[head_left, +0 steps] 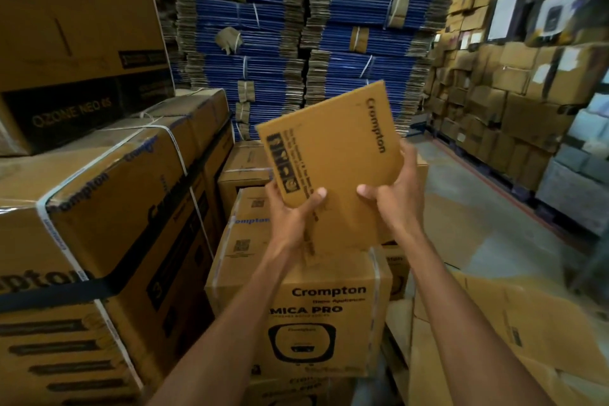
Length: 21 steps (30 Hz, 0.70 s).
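Scene: A warehouse aisle, seen from the head of a person whose two bare forearms reach forward.

Carton: A flat carton (333, 155) of brown cardboard, printed "Crompton" along one side and a black block of text along the other, is held up in the air at the middle of the view. It is tilted, its top corner leaning right, above and clear of the boxes below.

Left hand: The left hand (290, 217) grips the carton's lower left edge, its thumb pressed flat on the printed face. The other fingers are behind the card and out of sight.

Right hand: The right hand (395, 198) holds the lower right edge, thumb on the face and fingers (408, 155) curled round the side, pinching the card.

Below: A sealed box (296, 313) marked "Crompton" with a line drawing of an appliance stands just under the hands.

Left: Large strapped boxes (99, 208) bound with white bands are stacked beside it, with a dark-printed box (72, 43) on top.

Behind: Tall bundles of blue-edged cardboard (273, 26), tied with string, rise out of frame.

Right: A wall of brown parcels (494, 92) lines the far side of a grey floor (478, 214). Loose sheets of cardboard (494, 323) lie near the right forearm.
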Motion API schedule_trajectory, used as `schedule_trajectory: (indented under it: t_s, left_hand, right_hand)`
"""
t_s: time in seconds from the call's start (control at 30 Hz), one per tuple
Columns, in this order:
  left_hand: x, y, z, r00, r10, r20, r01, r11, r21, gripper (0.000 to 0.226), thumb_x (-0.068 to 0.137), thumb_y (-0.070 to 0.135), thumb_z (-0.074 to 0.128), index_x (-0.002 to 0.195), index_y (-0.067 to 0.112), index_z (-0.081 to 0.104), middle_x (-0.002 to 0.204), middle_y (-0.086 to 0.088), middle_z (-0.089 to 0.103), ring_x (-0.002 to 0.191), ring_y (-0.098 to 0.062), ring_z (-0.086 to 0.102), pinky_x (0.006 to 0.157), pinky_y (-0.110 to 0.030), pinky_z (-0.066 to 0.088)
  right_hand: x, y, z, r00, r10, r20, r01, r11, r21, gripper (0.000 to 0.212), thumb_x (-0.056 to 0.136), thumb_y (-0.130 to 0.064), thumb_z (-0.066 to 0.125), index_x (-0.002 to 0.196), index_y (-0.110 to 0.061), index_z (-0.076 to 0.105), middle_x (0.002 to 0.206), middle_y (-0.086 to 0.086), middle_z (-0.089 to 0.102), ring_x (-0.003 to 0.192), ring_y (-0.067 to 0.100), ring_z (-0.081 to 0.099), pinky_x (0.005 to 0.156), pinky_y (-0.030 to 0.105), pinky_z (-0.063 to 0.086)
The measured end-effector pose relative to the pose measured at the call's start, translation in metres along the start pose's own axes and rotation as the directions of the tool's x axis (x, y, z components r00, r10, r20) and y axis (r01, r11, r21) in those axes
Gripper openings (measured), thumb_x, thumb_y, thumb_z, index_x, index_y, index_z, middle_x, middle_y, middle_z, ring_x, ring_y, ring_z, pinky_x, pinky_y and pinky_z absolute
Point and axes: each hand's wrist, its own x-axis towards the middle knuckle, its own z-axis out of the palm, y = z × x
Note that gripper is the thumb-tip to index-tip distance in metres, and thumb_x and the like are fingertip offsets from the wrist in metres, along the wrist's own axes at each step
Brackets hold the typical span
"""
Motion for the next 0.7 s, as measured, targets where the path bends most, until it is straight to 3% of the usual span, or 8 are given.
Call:
schedule_trajectory:
  t_s: [0.1, 0.2, 0.27, 0.33, 0.43, 0.53, 0.63, 0.7]
  left_hand:
    - [-0.016, -0.027, 0.006, 0.99, -0.139, -0.035, 0.121, 0.943, -0.309, 0.087, 0.082, 0.014, 0.082, 0.148, 0.028, 0.027, 0.13, 0.0, 0.062, 0.114, -0.018, 0.063, 0.098, -0.048, 0.053]
    - [-0.029, -0.056, 0.015, 0.956, -0.292, -0.031, 0.226, 0.799, -0.558, 0.1, 0.072, 0.015, 0.085, 0.15, 0.033, 0.026, 0.138, -0.007, 0.062, 0.124, -0.026, 0.061, 0.106, -0.056, 0.047]
    - [-0.04, -0.076, 0.018, 0.925, -0.38, 0.003, 0.301, 0.727, -0.618, 0.094, 0.069, 0.021, 0.088, 0.146, 0.031, 0.033, 0.136, -0.008, 0.064, 0.125, -0.029, 0.061, 0.106, -0.059, 0.047]
    - [-0.051, -0.09, 0.016, 0.887, -0.457, 0.065, 0.396, 0.683, -0.613, 0.094, 0.069, 0.03, 0.093, 0.147, 0.025, 0.041, 0.135, -0.01, 0.065, 0.126, -0.029, 0.061, 0.101, -0.052, 0.053]
    - [-0.066, -0.113, 0.019, 0.754, -0.656, -0.026, 0.543, 0.645, -0.537, 0.059, 0.088, 0.023, 0.079, 0.138, 0.007, 0.054, 0.128, -0.01, 0.064, 0.126, -0.022, 0.059, 0.094, -0.031, 0.053]
    - [-0.074, -0.13, 0.016, 0.666, -0.741, -0.085, 0.654, 0.635, -0.41, 0.032, 0.095, 0.015, 0.071, 0.123, 0.002, 0.062, 0.118, -0.01, 0.068, 0.101, -0.017, 0.063, 0.082, -0.026, 0.053]
    - [-0.07, -0.128, 0.001, 0.669, -0.739, -0.073, 0.724, 0.671, -0.158, 0.025, 0.097, 0.022, 0.068, 0.113, 0.004, 0.062, 0.099, -0.007, 0.067, 0.087, -0.02, 0.064, 0.07, -0.03, 0.056]
    - [-0.068, -0.119, -0.012, 0.714, -0.693, -0.103, 0.694, 0.678, 0.243, 0.036, 0.094, 0.038, 0.07, 0.115, 0.009, 0.061, 0.104, -0.005, 0.07, 0.087, -0.021, 0.07, 0.077, -0.036, 0.061]
  right_hand:
    - [0.014, -0.012, -0.003, 0.976, -0.157, 0.152, 0.192, 0.947, -0.258, 0.096, 0.068, -0.021, 0.091, 0.141, -0.043, 0.034, 0.141, -0.007, 0.052, 0.132, 0.025, 0.048, 0.109, 0.062, 0.038]
    - [0.015, -0.026, 0.006, 0.903, -0.251, 0.348, 0.402, 0.779, -0.481, 0.095, 0.074, -0.025, 0.087, 0.152, -0.038, 0.033, 0.151, -0.002, 0.045, 0.14, 0.025, 0.039, 0.119, 0.053, 0.024]
    - [0.009, -0.028, 0.018, 0.838, -0.31, 0.45, 0.533, 0.643, -0.55, 0.089, 0.081, -0.025, 0.081, 0.155, -0.037, 0.032, 0.157, -0.002, 0.039, 0.143, 0.024, 0.034, 0.12, 0.049, 0.02]
    - [-0.001, -0.015, 0.031, 0.773, -0.339, 0.536, 0.623, 0.563, -0.543, 0.086, 0.084, -0.023, 0.077, 0.155, -0.04, 0.031, 0.16, -0.001, 0.036, 0.144, 0.026, 0.033, 0.12, 0.049, 0.02]
    - [-0.018, 0.018, 0.038, 0.672, -0.298, 0.678, 0.723, 0.462, -0.514, 0.084, 0.088, -0.019, 0.074, 0.155, -0.043, 0.029, 0.163, 0.0, 0.031, 0.148, 0.027, 0.029, 0.121, 0.048, 0.016]
    - [-0.036, 0.049, 0.037, 0.638, -0.311, 0.704, 0.759, 0.406, -0.509, 0.088, 0.086, -0.017, 0.076, 0.155, -0.043, 0.028, 0.164, 0.004, 0.03, 0.149, 0.029, 0.026, 0.121, 0.047, 0.017]
    - [-0.044, 0.068, 0.032, 0.633, -0.34, 0.695, 0.767, 0.397, -0.504, 0.096, 0.083, -0.019, 0.079, 0.156, -0.043, 0.022, 0.164, 0.005, 0.031, 0.15, 0.029, 0.026, 0.121, 0.047, 0.016]
    - [-0.044, 0.07, 0.028, 0.634, -0.362, 0.683, 0.766, 0.416, -0.491, 0.094, 0.085, -0.021, 0.078, 0.157, -0.041, 0.022, 0.164, 0.003, 0.03, 0.151, 0.027, 0.026, 0.121, 0.046, 0.014]
